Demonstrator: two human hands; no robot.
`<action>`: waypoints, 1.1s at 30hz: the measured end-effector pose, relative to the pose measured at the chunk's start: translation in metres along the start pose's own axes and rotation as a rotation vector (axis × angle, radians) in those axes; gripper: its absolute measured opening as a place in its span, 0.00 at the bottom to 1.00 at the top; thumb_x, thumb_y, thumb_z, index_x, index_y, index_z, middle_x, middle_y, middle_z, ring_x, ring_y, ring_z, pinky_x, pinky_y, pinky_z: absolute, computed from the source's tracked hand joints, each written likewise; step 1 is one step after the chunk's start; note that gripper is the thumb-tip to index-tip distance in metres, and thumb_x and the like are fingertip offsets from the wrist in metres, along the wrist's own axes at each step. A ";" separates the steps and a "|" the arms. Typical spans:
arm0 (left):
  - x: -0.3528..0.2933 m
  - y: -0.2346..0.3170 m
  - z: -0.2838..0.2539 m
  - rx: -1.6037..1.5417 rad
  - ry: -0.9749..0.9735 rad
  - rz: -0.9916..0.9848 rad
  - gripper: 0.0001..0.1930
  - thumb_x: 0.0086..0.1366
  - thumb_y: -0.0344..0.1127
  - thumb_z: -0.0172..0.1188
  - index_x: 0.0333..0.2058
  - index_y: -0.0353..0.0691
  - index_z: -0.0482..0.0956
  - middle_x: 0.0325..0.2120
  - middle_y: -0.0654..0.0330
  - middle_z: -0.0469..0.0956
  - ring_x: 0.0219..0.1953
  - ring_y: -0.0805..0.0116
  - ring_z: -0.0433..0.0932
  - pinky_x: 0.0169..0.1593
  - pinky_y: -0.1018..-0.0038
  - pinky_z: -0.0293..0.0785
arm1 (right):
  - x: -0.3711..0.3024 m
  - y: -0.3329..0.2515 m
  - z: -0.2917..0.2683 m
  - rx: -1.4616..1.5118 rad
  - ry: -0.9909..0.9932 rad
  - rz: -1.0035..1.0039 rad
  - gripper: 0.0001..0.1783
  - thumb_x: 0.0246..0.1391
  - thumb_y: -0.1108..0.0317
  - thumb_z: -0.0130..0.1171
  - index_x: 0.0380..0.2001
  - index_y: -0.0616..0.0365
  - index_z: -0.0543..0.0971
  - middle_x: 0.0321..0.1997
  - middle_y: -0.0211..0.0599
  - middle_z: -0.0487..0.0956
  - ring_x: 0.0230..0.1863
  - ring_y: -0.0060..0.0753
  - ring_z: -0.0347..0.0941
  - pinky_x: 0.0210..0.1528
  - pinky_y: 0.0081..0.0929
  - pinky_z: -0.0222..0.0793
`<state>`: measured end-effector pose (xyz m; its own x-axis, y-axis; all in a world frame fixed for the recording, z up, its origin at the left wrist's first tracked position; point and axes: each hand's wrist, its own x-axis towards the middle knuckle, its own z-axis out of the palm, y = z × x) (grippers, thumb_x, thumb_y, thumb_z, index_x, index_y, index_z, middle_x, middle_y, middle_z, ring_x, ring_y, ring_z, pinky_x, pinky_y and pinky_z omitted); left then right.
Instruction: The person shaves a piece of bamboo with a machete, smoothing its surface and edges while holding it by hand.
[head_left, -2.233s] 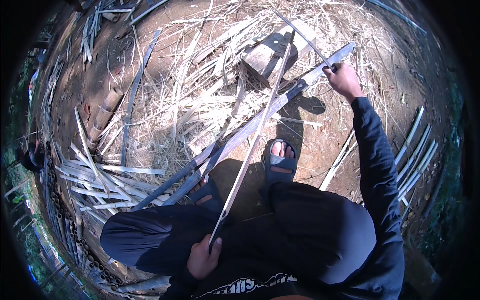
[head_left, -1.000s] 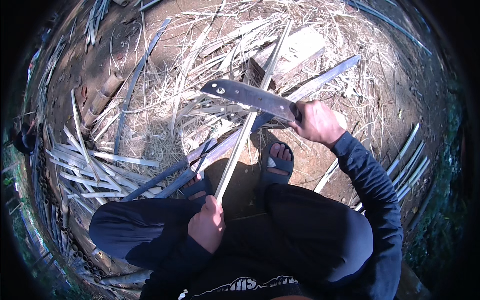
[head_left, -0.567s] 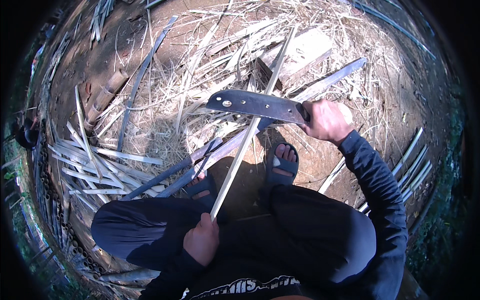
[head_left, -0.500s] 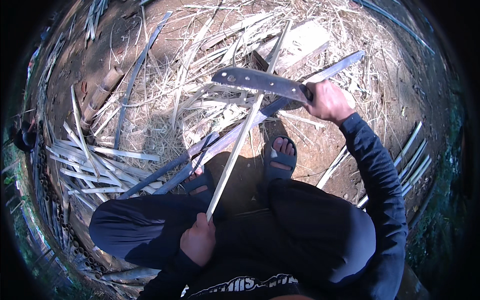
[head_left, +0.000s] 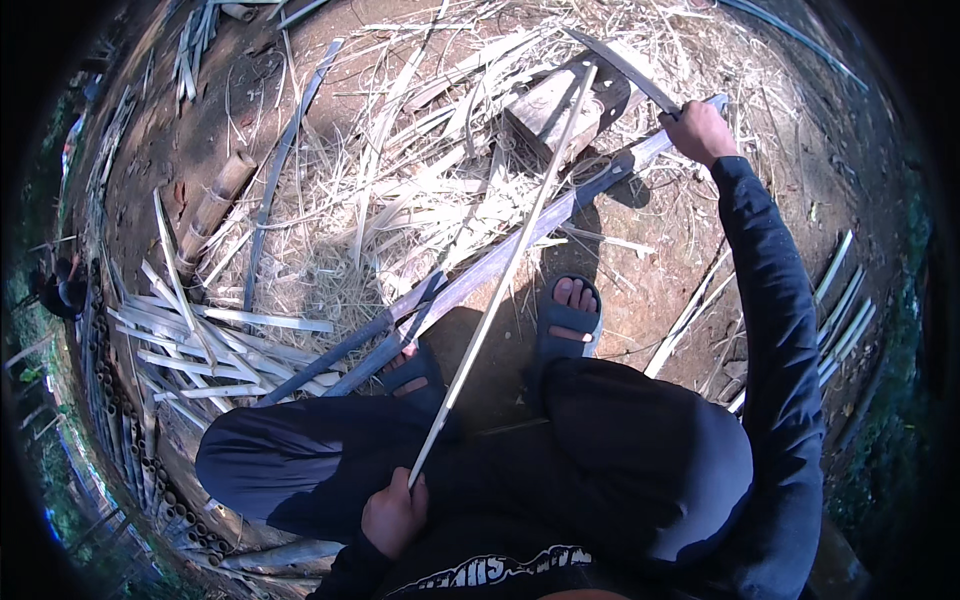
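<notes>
My left hand [head_left: 394, 515] is closed round the near end of a long, pale bamboo strip [head_left: 492, 305], low in front of my lap. The strip slants away to the upper right, its far end over a wooden block [head_left: 548, 108]. Out at arm's length, my right hand [head_left: 700, 133] grips a machete [head_left: 622, 66] whose handle is mostly hidden by the fingers. The blade shows nearly edge-on, pointing to the upper left beyond the strip's far end. No contact between blade and strip can be made out. Under the strip lie long grey split bamboo pieces [head_left: 560, 212].
Pale shavings [head_left: 330, 240] cover much of the ground. Cut strips [head_left: 220, 350] are heaped at the left, near a thick bamboo piece [head_left: 215, 205]. More strips [head_left: 845, 335] lie at the right. My sandalled feet [head_left: 570, 315] are close below the long pieces. Bamboo tubes [head_left: 180, 520] are stacked at far left.
My right hand has moved farther away and to the right with the machete. Its blade has turned from broadside to nearly edge-on and no longer crosses the strip's middle. My left hand sits slightly lower.
</notes>
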<state>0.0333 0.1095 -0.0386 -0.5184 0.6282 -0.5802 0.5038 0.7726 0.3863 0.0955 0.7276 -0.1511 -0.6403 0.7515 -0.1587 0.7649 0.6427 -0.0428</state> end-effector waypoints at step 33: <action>0.012 0.017 -0.007 0.152 0.069 -0.067 0.12 0.71 0.40 0.52 0.31 0.40 0.67 0.14 0.45 0.75 0.17 0.43 0.77 0.21 0.52 0.72 | -0.082 -0.073 0.015 0.244 -0.075 -0.385 0.20 0.50 0.57 0.64 0.34 0.68 0.82 0.28 0.63 0.80 0.35 0.58 0.81 0.44 0.44 0.77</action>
<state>0.0306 0.1307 -0.0339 -0.5980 0.5845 -0.5484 0.5626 0.7935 0.2322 0.0932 0.6166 -0.1494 -0.8812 0.4463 -0.1560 0.4721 0.8124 -0.3423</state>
